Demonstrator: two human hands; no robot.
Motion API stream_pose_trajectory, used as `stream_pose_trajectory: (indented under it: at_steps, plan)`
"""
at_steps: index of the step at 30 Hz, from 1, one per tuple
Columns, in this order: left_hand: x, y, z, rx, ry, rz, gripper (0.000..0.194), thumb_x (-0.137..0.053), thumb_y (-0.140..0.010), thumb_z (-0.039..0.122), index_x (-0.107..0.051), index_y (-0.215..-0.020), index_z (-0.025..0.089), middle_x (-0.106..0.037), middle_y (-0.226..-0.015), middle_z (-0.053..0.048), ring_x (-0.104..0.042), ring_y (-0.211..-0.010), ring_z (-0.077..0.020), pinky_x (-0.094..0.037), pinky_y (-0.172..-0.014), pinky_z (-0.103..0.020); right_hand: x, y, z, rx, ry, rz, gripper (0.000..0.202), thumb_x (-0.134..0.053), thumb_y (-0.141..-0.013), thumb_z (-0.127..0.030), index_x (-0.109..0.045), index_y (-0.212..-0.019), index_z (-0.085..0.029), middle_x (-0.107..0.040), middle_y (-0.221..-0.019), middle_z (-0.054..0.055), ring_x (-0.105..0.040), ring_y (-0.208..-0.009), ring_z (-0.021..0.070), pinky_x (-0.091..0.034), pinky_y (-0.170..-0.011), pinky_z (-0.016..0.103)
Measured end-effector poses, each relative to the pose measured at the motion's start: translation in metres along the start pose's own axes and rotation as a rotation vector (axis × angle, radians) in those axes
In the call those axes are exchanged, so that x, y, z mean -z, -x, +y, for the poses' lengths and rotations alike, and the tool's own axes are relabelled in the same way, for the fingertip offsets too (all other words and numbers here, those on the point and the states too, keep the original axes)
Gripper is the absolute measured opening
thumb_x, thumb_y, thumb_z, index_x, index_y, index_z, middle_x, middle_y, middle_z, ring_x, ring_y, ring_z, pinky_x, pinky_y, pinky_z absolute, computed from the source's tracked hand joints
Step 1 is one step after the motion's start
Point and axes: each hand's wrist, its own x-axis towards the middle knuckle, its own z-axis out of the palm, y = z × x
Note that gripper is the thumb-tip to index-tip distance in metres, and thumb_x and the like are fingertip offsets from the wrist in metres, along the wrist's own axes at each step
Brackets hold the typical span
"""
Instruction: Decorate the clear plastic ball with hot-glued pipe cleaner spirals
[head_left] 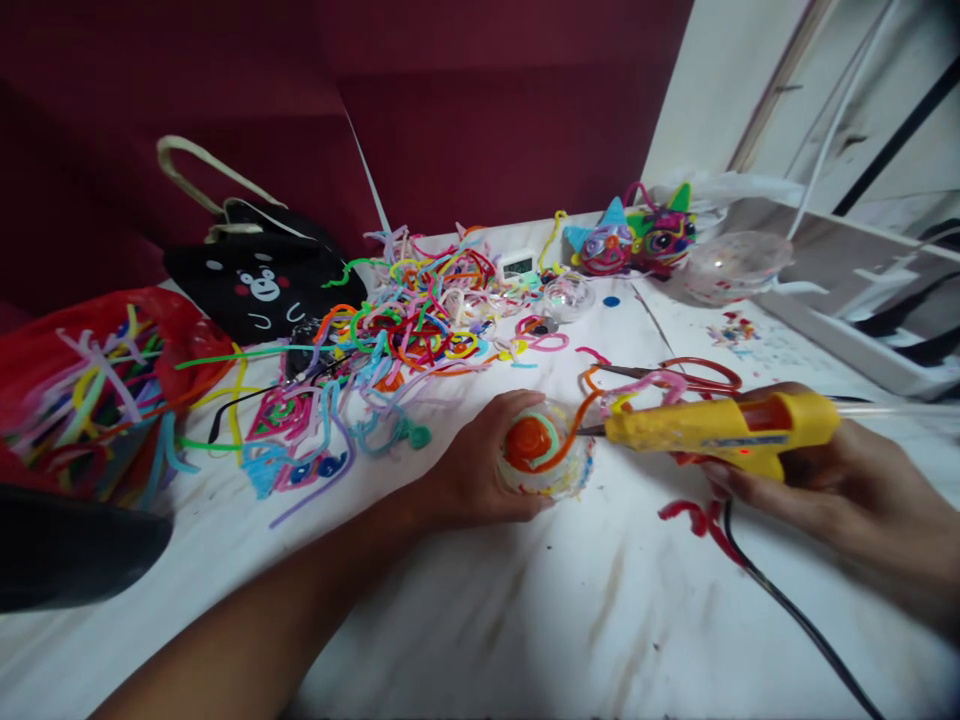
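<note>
My left hand (487,465) is wrapped round a clear plastic ball (551,485) just above the white table. An orange pipe cleaner (571,435) runs over the ball and coils into an orange disc on its side, with a pale green strand beside it; the far end of the orange strand sticks up loose. In my right hand (817,490) is a yellow glue gun (720,432), with a small red light on its side and a clear glue stick at its back. Its nozzle points left, close to the ball and the orange strand; whether they touch I cannot tell.
Red-handled scissors (701,375) lie behind the glue gun. A heap of coloured pipe cleaners (420,310) covers the back middle. At left are a red bag (187,335) and a black bag (262,265). Two decorated balls (604,248) and a grey tray (840,340) stand back right. The gun's cord (795,610) trails forward.
</note>
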Motion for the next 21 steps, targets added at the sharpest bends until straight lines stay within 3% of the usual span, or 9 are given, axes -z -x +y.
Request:
stream_pose_trajectory:
  at_steps: [4, 9, 16, 21]
  plan:
    - [0.001, -0.001, -0.001, -0.033, -0.023, -0.012, 0.089, -0.08, -0.063, 0.033, -0.035, -0.14, 0.025, -0.043, -0.146, -0.013, -0.048, -0.132, -0.0337, -0.039, -0.112, -0.05, 0.002, -0.003, -0.004, 0.153, 0.0, -0.104, 0.012, -0.071, -0.075, -0.036, -0.066, -0.085, -0.033, -0.068, -0.082, 0.0, -0.071, -0.066, 0.0201, -0.061, -0.047, 0.027]
    - [0.0, -0.002, -0.001, -0.077, -0.054, -0.01, 0.086, -0.079, -0.063, 0.031, -0.038, -0.138, 0.024, -0.044, -0.144, -0.013, -0.046, -0.134, -0.0333, -0.037, -0.114, -0.05, 0.001, -0.002, -0.007, 0.214, 0.051, -0.107, 0.011, -0.07, -0.077, -0.036, -0.068, -0.086, -0.031, -0.064, -0.088, 0.002, -0.066, -0.068, 0.017, -0.057, -0.045, 0.021]
    - [0.008, -0.004, 0.002, -0.082, -0.055, -0.087, 0.084, -0.078, -0.064, 0.028, -0.037, -0.138, 0.025, -0.045, -0.143, -0.013, -0.045, -0.135, -0.0328, -0.037, -0.115, -0.05, -0.001, 0.0, -0.005, 0.121, 0.103, -0.127, 0.022, -0.068, -0.077, -0.044, -0.065, -0.068, -0.024, -0.064, -0.076, 0.004, -0.064, -0.062, 0.0178, -0.056, -0.044, 0.024]
    - [0.014, -0.006, 0.0, -0.078, -0.068, -0.17, 0.082, -0.079, -0.063, 0.029, -0.04, -0.136, 0.022, -0.045, -0.142, -0.015, -0.042, -0.136, -0.035, -0.034, -0.116, -0.051, -0.002, 0.001, 0.005, 0.053, 0.055, -0.161, 0.021, -0.07, -0.075, -0.047, -0.067, -0.077, -0.027, -0.07, -0.083, 0.005, -0.068, -0.065, 0.0212, -0.059, -0.047, 0.028]
